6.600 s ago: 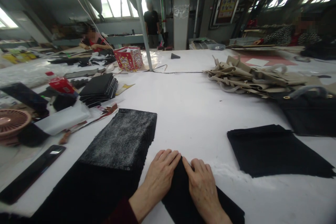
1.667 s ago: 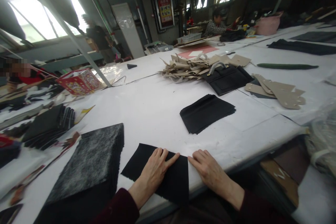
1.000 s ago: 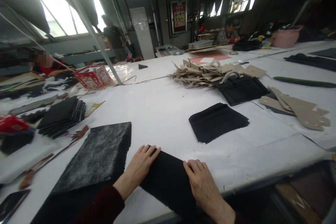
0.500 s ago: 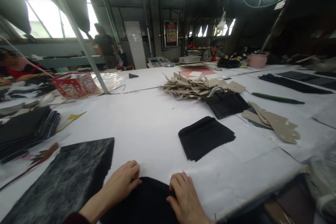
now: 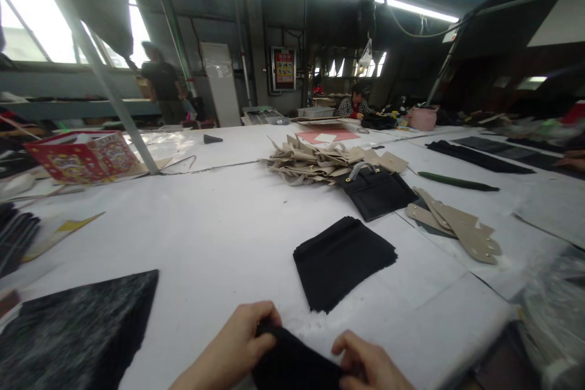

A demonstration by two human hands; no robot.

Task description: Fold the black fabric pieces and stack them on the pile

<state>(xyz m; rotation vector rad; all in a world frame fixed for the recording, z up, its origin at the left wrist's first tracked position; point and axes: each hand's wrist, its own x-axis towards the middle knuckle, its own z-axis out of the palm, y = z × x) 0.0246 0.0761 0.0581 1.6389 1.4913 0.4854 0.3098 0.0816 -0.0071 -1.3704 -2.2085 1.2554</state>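
Near the bottom edge, a piece of black fabric [image 5: 292,361] is lifted between my two hands. My left hand [image 5: 244,338] pinches its upper left corner, with thumb and fingers closed on the cloth. At its right side my right hand [image 5: 368,362] has curled fingers gripping the edge, partly cut off by the frame. Just beyond lies a stack of black fabric pieces [image 5: 342,262] flat on the white table [image 5: 205,231]. To the left rests a mottled dark grey sheet stack [image 5: 82,329].
Farther back are a black handbag [image 5: 381,192], a heap of beige pieces [image 5: 311,161], beige straps [image 5: 457,225] and a cucumber [image 5: 457,181]. A red patterned box [image 5: 86,155] stands by a metal pole [image 5: 114,97]. Other people [image 5: 162,82] are in the background.
My view has turned to the right. The black fabric is now raised and narrower between my hands, and my left hand has come closer to the black stack.
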